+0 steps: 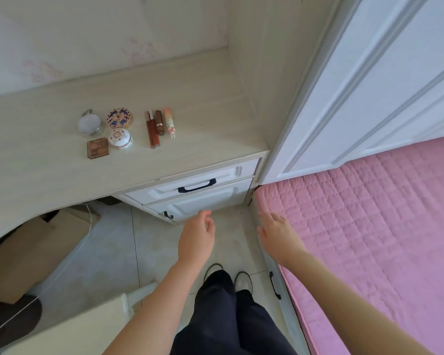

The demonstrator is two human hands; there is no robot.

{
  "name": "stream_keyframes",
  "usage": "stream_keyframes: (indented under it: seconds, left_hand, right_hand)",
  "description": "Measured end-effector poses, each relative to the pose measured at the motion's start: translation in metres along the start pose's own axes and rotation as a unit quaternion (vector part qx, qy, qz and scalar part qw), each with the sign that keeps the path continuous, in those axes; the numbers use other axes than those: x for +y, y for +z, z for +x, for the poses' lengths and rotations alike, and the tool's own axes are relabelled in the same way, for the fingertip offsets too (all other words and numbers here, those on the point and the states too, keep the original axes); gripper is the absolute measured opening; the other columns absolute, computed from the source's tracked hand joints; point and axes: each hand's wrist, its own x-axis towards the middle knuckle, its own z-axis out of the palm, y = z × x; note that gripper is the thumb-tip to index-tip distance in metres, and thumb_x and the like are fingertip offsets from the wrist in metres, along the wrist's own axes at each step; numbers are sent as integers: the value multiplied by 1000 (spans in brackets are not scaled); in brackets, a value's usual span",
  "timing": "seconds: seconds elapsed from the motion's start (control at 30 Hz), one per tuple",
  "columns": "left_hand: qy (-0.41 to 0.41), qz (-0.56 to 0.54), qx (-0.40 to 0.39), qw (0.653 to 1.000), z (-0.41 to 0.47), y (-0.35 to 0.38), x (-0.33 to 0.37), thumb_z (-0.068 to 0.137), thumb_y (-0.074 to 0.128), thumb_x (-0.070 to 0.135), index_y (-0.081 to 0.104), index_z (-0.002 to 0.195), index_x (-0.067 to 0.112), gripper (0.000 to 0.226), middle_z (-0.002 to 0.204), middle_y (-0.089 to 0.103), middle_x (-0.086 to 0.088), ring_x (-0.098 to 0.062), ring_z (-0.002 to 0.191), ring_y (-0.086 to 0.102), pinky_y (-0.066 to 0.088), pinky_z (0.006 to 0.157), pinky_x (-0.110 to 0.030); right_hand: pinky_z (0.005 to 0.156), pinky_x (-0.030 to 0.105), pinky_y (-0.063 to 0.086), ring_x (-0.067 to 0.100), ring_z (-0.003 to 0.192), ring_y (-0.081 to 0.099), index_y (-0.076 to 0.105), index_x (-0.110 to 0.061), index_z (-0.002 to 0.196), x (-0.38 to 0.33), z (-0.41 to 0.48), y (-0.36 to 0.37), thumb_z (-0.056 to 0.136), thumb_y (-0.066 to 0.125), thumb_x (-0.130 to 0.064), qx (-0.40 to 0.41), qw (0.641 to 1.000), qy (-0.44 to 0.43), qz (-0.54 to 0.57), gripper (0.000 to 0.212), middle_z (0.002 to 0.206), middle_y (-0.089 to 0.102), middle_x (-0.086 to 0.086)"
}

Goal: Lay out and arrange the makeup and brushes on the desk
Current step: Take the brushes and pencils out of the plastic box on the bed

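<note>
Both hands out front, low over the floor, well short of the desk (203, 103). Makeup sits on the desk top, up & to the left of both hands. 4 small pieces in a cluster: round mirror (89, 123), patterned compact (119, 118), white jar (120, 138), square palette (98, 148). Just right of them, 4 tubes (159, 123) side by side, long axes running front-to-back, approx. parallel. No brushes in view.

Left hand (198, 234) is the nearer 1 to the makeup, in front of the lower drawer (203, 201). Its fingers are loosely curled, holding nothing, touching nothing as far as I can tell. Right hand (277, 234) is farther off, by the edge of the pink bed (369, 226), fingers straight, a bit spread, empty.

My read: layout looks mostly done, tidy groups. Any next reach goes forward-left & up, and the left hand has the shorter path. The tubes would want a pinch across their width, approx. mid-length.
</note>
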Motion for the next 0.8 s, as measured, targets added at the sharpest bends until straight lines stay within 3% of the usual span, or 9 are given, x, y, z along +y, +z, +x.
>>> stream_keyframes:
  seconds: [0.17,0.3,0.47,0.67,0.8]
  left_hand:
    - [107,82,-47,990,-18,9,30,97,46,22,50,132,16,36,118,63,4,-19,115,50,42,91,-33]
    - [243,178,-76,951,-27,11,39,96,47,26,50,134,16,39,123,61,1,-18,118,48,41,94,-31]
    - [464,220,-89,853,-35,6,26,82,70,14,64,117,5,36,103,69,-4,-26,103,62,53,85,-37]
    - [558,275,-144,770,-55,6,21,83,69,19,59,126,8,45,123,64,-4,-28,121,55,49,97,-43]
    - [600,291,-178,724,-77,18,30,84,67,22,57,129,9,47,129,61,-5,-28,126,51,47,99,-46]
  right_hand:
    - [78,39,51,32,95,57,59,-6,106,5,-49,7,89,57,-13,110,993,8,-39,19,96,62,9]
    - [71,36,55,29,81,62,64,-5,97,-4,-77,19,73,74,-8,190,979,51,-47,26,86,64,7]
    - [77,39,55,30,88,63,63,-3,106,-20,-108,50,74,70,-5,221,965,141,-30,33,93,65,8]
    - [94,45,50,33,111,59,58,0,120,-47,-159,81,76,72,-14,234,932,276,-28,48,115,64,12]
    - [94,48,50,37,117,56,57,2,123,-54,-194,97,72,77,-19,240,896,372,-24,59,124,60,17]
